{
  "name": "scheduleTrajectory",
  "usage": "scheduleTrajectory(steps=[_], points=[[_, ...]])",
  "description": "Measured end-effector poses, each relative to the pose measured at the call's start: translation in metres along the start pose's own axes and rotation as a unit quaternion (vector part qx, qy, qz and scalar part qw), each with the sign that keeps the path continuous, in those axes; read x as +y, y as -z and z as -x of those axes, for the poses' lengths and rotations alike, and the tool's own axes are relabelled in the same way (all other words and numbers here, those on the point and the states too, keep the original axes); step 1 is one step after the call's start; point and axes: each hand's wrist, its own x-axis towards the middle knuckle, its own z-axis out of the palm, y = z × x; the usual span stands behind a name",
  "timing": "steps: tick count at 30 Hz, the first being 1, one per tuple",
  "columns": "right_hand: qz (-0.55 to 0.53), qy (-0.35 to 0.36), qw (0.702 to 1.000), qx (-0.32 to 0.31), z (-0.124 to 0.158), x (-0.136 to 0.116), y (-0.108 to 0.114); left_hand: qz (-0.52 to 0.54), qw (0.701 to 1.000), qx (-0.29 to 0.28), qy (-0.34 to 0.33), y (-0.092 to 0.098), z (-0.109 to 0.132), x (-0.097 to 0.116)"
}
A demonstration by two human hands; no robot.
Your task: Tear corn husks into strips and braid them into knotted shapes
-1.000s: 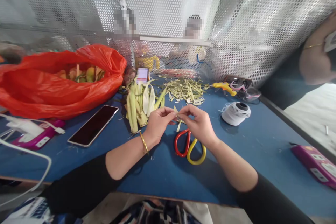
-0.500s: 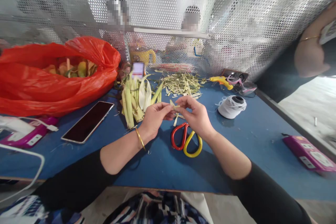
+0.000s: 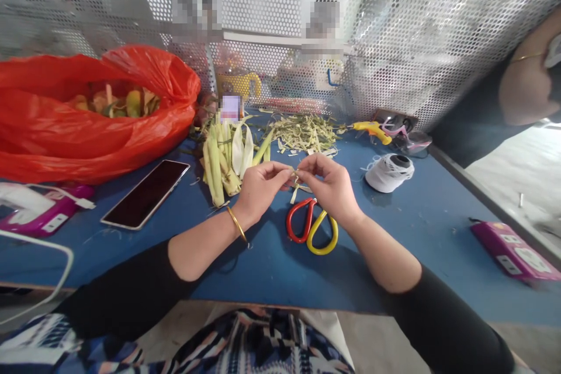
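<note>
My left hand and my right hand meet fingertip to fingertip over the middle of the blue table. Both pinch a small piece of pale corn husk, mostly covered by the fingers. Just below the fingertips lies a loose husk scrap. Scissors with one red and one yellow handle rest on the table under my right hand; their blades are hidden. Beyond my left hand is a bunch of green-yellow corn husks. A heap of shredded husk strips lies farther back.
A red plastic bag and a phone are on the left, near a purple power strip. On the right are a white thread spool, a yellow glue gun and another purple power strip. A person's arm shows far right.
My fingertips have drawn closer together, and the husk piece that stuck up between them is now mostly covered. The view has tilted slightly; the table things appear in the same places.
</note>
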Motion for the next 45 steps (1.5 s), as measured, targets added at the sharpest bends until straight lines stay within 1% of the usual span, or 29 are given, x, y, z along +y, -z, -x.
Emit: scheduleTrajectory(steps=[4, 7, 9, 12, 14, 16, 18, 23, 27, 30, 35, 37, 38, 40, 42, 43, 44, 45], points=[[-0.01, -0.029, 1.0, -0.005, -0.001, 0.003, 0.001, -0.033, 0.999, -0.015, -0.018, 0.001, 0.001, 0.001], [-0.01, -0.024, 0.999, -0.023, -0.003, 0.005, 0.002, -0.031, 0.999, -0.009, -0.008, 0.001, 0.001, 0.002], [0.003, 0.0, 0.999, -0.033, -0.004, 0.005, 0.002, -0.015, 1.0, -0.001, 0.013, 0.001, 0.001, 0.003], [0.031, 0.035, 0.998, -0.04, -0.005, 0.003, 0.004, 0.02, 0.997, 0.002, 0.07, 0.001, 0.001, 0.004], [0.043, 0.048, 0.997, -0.043, -0.004, 0.002, 0.005, 0.045, 0.993, -0.001, 0.11, 0.001, 0.001, 0.005], [0.06, 0.056, 0.996, -0.046, -0.004, 0.0, 0.005, 0.06, 0.99, -0.002, 0.129, 0.001, 0.001, 0.005], [0.077, 0.058, 0.994, -0.043, -0.004, 0.0, 0.006, 0.056, 0.991, 0.003, 0.121, 0.001, 0.0, 0.004], [0.084, 0.038, 0.995, -0.032, -0.003, 0.0, 0.005, 0.019, 0.998, 0.019, 0.065, 0.0, 0.0, 0.001], [0.057, 0.01, 0.998, -0.032, -0.003, 0.001, 0.005, -0.003, 0.999, -0.003, 0.038, 0.0, 0.002, 0.002], [0.054, -0.006, 0.998, -0.034, -0.004, 0.0, 0.005, -0.038, 0.999, -0.012, 0.031, 0.0, 0.002, 0.004], [0.043, -0.014, 0.997, -0.057, -0.004, 0.002, 0.003, -0.108, 0.994, -0.018, 0.027, 0.001, -0.001, 0.005], [0.044, -0.012, 0.997, -0.059, -0.005, 0.004, 0.004, -0.102, 0.994, -0.016, 0.045, 0.002, -0.002, 0.006], [0.047, -0.011, 0.997, -0.054, -0.006, 0.004, 0.005, -0.091, 0.994, -0.012, 0.064, 0.003, -0.003, 0.007], [0.065, -0.007, 0.998, -0.026, -0.008, 0.003, 0.01, -0.053, 0.991, -0.001, 0.12, 0.004, -0.004, 0.008], [0.113, -0.004, 0.994, 0.003, -0.008, -0.003, 0.016, -0.005, 0.984, 0.015, 0.178, 0.005, -0.006, 0.009], [0.15, -0.006, 0.989, 0.004, -0.007, -0.006, 0.019, 0.017, 0.979, 0.022, 0.201, 0.006, -0.007, 0.01], [0.193, -0.013, 0.981, -0.01, -0.003, -0.011, 0.021, 0.037, 0.975, 0.028, 0.218, 0.007, -0.008, 0.01], [0.238, -0.025, 0.97, -0.039, 0.002, -0.015, 0.023, 0.054, 0.971, 0.032, 0.229, 0.008, -0.01, 0.01]])
